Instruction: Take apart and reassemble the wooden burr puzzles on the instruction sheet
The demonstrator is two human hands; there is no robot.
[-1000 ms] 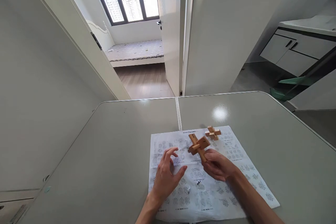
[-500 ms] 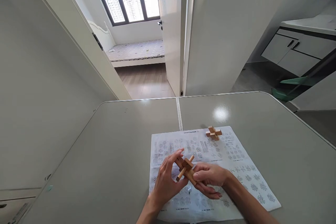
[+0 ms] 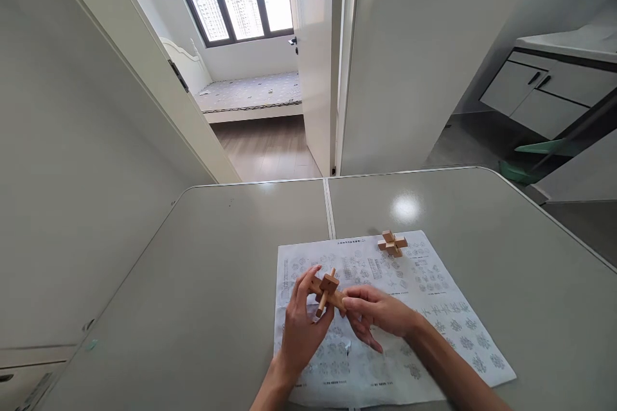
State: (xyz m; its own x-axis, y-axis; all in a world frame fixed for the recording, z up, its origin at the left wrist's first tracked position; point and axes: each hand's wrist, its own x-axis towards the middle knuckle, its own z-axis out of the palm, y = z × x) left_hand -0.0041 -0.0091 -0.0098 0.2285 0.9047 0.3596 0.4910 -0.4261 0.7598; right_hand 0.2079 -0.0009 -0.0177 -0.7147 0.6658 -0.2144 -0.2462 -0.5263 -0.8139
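A wooden interlocking puzzle (image 3: 330, 284), made of crossed bars with a thin rod through it, is held above a printed sheet. My left hand (image 3: 304, 324) grips its left side, with the thumb below and the fingers at the upper left end. My right hand (image 3: 373, 311) pinches the lower right end of the longer bar between thumb and fingers. Beneath both hands lies the white instruction sheet (image 3: 395, 359), covered in small diagrams. Another wooden puzzle (image 3: 393, 244), shaped like a cross, rests on the sheet's upper right part.
The grey table (image 3: 216, 282) has a pale seam down its middle and rounded far corners. Past its far edge are an open door (image 3: 315, 64) and a bed (image 3: 255, 93) under a window. White cabinets (image 3: 544, 87) stand at the right.
Both hands have moved left and slightly up with the puzzle. The puzzle has turned, and its thin rod now points more steeply upward. The other puzzle has stayed put.
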